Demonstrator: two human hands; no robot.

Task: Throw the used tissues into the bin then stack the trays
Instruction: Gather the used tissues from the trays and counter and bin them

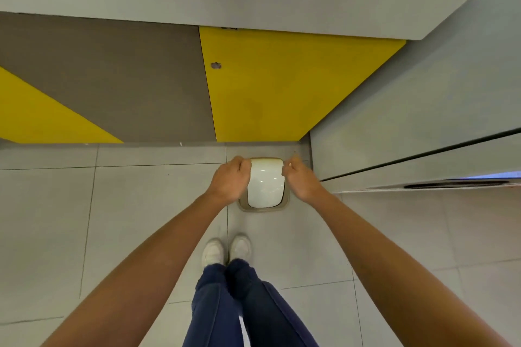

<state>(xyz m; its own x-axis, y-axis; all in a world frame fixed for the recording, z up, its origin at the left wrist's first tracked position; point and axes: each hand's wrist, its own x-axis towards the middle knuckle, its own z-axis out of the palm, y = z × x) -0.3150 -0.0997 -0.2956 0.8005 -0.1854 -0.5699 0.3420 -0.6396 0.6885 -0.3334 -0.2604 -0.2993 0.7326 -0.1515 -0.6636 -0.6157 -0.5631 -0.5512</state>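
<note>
Bin (263, 208) with white lid (265, 184) on floor (141, 205), cornered by yellow cabinet (282, 87) and grey wall (408, 110). Left hand (229, 177) grips lid's left edge; right hand (300, 180) curled beside right edge, hold unclear.

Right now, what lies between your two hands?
The bin's white lid, flanked by the left hand and right hand, in the head view.

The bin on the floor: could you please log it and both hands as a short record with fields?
bin: on tiled floor, before yellow cabinet door
lid: white, domed, shut over bin
left hand: fingers curled on lid's left edge
right hand: fingers curled at lid's right edge; contact unclear
tissues: not visible
trays: not visible
</note>
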